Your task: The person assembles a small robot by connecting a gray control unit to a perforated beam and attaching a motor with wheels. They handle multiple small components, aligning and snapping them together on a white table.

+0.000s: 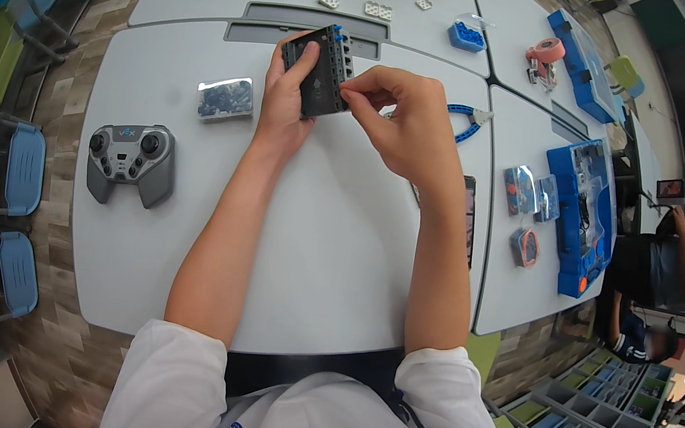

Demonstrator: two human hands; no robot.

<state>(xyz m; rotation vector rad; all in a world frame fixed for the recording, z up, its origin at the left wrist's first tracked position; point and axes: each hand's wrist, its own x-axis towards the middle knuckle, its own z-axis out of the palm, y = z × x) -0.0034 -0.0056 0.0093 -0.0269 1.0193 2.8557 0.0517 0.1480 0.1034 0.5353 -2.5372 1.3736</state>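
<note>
A dark grey boxy robot-kit module (326, 77) is raised over the table. It has a perforated beam along its right side and small blue pins at its top corner. My left hand (285, 102) grips it from the left, with the thumb across its face. My right hand (406, 121) is closed in a pinch, thumb and forefinger tips against the module's right side. Whatever lies between those fingertips is hidden. Left of my left hand sits a clear box of small grey parts (225, 99). Behind my right hand, blue-handled pliers (468, 124) are partly covered.
A grey game controller (132, 159) rests at the table's left. A phone (469, 221) lies beyond my right forearm. Blue storage cases (575, 220) and small part boxes (525, 247) are on the right table. Far back are white pieces (378, 11) and a blue tub (467, 38).
</note>
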